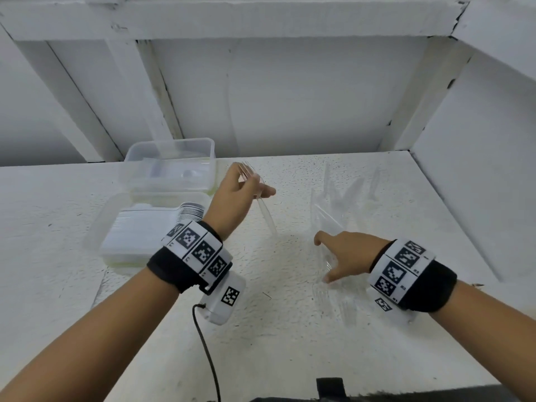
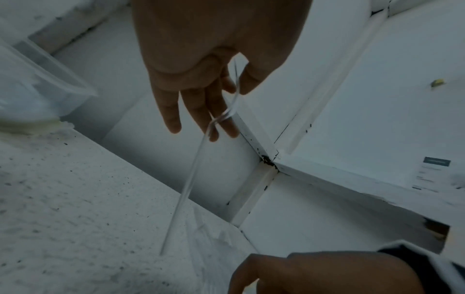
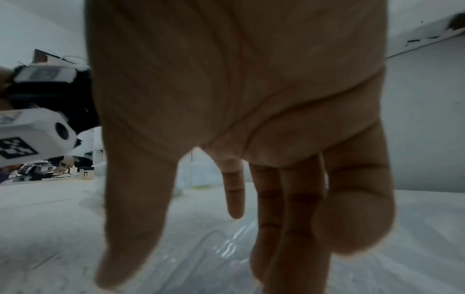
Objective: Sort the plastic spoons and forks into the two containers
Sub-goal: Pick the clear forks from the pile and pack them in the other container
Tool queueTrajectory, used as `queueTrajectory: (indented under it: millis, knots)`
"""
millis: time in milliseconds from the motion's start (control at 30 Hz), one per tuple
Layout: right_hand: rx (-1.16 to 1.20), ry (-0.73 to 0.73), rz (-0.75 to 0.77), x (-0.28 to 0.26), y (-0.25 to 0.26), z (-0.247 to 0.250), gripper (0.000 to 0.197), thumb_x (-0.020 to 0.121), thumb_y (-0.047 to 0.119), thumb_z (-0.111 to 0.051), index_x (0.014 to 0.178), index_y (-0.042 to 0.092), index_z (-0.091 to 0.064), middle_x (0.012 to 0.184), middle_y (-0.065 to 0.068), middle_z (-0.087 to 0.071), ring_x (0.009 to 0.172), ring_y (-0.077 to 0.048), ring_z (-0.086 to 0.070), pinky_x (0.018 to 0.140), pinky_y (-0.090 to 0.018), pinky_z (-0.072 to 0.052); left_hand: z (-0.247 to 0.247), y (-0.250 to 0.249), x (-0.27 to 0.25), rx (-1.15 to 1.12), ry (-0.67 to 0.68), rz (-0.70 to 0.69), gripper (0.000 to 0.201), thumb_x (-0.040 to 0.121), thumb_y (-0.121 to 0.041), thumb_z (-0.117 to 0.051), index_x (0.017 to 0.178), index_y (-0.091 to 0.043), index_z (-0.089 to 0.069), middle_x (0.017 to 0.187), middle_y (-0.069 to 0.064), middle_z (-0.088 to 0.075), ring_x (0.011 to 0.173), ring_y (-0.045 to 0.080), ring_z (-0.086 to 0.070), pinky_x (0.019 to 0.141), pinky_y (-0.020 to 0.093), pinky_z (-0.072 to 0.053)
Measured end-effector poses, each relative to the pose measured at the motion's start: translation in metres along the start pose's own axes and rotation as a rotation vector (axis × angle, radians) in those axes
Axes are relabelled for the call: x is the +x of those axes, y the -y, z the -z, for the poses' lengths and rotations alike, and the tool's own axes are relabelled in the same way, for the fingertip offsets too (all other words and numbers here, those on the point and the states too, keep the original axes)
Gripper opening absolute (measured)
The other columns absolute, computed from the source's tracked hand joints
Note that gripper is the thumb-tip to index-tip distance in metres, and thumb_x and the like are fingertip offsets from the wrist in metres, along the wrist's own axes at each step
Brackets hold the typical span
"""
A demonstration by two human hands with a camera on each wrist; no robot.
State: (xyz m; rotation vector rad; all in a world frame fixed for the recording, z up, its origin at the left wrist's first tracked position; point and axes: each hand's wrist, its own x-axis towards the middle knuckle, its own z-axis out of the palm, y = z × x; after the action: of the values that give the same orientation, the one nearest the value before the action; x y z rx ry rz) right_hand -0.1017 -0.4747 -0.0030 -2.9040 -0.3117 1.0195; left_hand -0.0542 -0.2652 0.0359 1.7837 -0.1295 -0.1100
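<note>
My left hand (image 1: 255, 184) is raised above the table to the right of the containers and pinches a clear plastic fork (image 1: 262, 207), tines up, handle slanting down. The left wrist view shows the fork (image 2: 191, 175) running from between thumb and fingers of that hand (image 2: 231, 95) toward the table. My right hand (image 1: 333, 256) reaches down with straight fingers onto a loose pile of clear cutlery (image 1: 330, 207). From the right wrist, that hand (image 3: 201, 248) hovers low over the clear cutlery (image 3: 226, 246). Two clear containers stand at left: the far one (image 1: 171, 146), and the near one (image 1: 116, 204) holding stacked cutlery.
The white speckled table (image 1: 275, 329) ends at a back wall and a right side wall (image 1: 478, 184). More clear forks (image 1: 345, 309) lie near my right wrist. A black cable (image 1: 206, 352) hangs from the left wrist camera.
</note>
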Motion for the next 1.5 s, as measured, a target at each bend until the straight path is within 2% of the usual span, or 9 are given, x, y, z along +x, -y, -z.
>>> queueTrajectory:
  millis: [233,600,800,967,1067,1167,1300,1400,1500]
  knots:
    - [0.297,-0.101,0.007,-0.001,-0.005,-0.005,0.045,0.09,0.012,-0.055,0.131,0.016,-0.039,0.078,0.005,-0.051,0.074,-0.015,-0.056,0.068,-0.024,-0.047,-0.014,0.015,0.001,0.107,0.041,-0.008,0.019,0.1,-0.032,-0.035,0.094,-0.016,-0.043,0.065,-0.003,-0.042,0.058,0.012,-0.042,0.055,0.027,-0.04]
    - [0.957,-0.343,0.041,-0.004,-0.002,0.004,0.031,0.089,0.004,-0.054,0.12,0.01,-0.056,0.072,-0.003,-0.063,0.065,-0.009,-0.06,0.071,-0.027,-0.054,-0.026,0.031,0.003,0.372,0.318,0.101,0.017,0.095,-0.015,-0.039,0.105,-0.016,-0.053,0.071,-0.002,-0.05,0.06,0.011,-0.047,0.052,0.019,-0.041]
    - [1.118,-0.37,0.133,-0.012,-0.004,0.019,0.03,0.092,-0.004,-0.046,0.111,0.01,-0.063,0.095,-0.009,-0.066,0.088,-0.017,-0.065,0.07,-0.022,-0.056,-0.028,0.037,0.004,0.613,0.397,0.017,0.016,0.095,-0.02,-0.044,0.097,-0.017,-0.06,0.081,-0.007,-0.054,0.067,0.002,-0.045,0.056,0.016,-0.032]
    - [1.057,-0.849,0.223,-0.01,-0.009,0.035,0.009,0.088,0.015,-0.062,0.093,0.021,-0.067,0.075,-0.001,-0.06,0.061,-0.001,-0.053,0.06,-0.015,-0.047,-0.042,0.04,-0.005,0.787,0.65,-0.185,0.022,0.091,-0.021,-0.055,0.108,-0.015,-0.068,0.099,0.002,-0.06,0.087,0.014,-0.056,0.073,0.017,-0.041]
    - [0.923,-1.047,0.199,-0.004,-0.01,0.043,0.015,0.091,0.02,-0.058,0.083,0.033,-0.057,0.08,0.0,-0.055,0.067,0.0,-0.048,0.068,-0.014,-0.043,-0.055,0.043,-0.01,0.886,0.803,-0.288,0.032,0.091,-0.018,-0.056,0.122,-0.013,-0.061,0.122,0.007,-0.05,0.103,0.021,-0.055,0.085,0.02,-0.036]
    - [1.038,-0.956,0.23,-0.003,-0.005,0.048,0.018,0.099,0.019,-0.04,0.085,0.029,-0.043,0.085,-0.006,-0.063,0.086,-0.022,-0.063,0.081,-0.034,-0.051,-0.067,0.048,-0.013,1.029,0.913,-0.283,0.033,0.091,-0.017,-0.055,0.124,-0.01,-0.057,0.129,0.007,-0.044,0.106,0.026,-0.054,0.086,0.027,-0.039]
    - [1.08,-0.797,0.293,-0.007,0.0,0.044,0.017,0.102,0.023,-0.027,0.087,0.028,-0.033,0.064,-0.009,-0.056,0.06,-0.027,-0.064,0.066,-0.039,-0.055,-0.069,0.052,-0.019,1.147,0.951,-0.296,0.027,0.092,-0.016,-0.051,0.117,-0.006,-0.054,0.119,0.011,-0.048,0.1,0.03,-0.054,0.077,0.031,-0.042]
    - [0.975,-0.756,0.259,-0.003,-0.005,0.038,0.012,0.101,0.026,-0.03,0.091,0.032,-0.034,0.062,-0.01,-0.04,0.049,-0.021,-0.044,0.049,-0.035,-0.048,-0.061,0.05,-0.022,1.084,0.929,-0.363,0.018,0.092,-0.019,-0.049,0.103,-0.006,-0.056,0.108,0.011,-0.054,0.086,0.025,-0.052,0.07,0.028,-0.037]
    - [0.754,-0.734,0.189,0.004,-0.017,0.033,0.012,0.097,0.021,-0.043,0.106,0.028,-0.038,0.062,-0.002,-0.037,0.051,-0.013,-0.034,0.053,-0.023,-0.033,-0.045,0.044,-0.022,0.922,0.824,-0.355,0.009,0.092,-0.019,-0.048,0.087,-0.012,-0.051,0.095,0.008,-0.061,0.077,0.018,-0.048,0.069,0.027,-0.039]
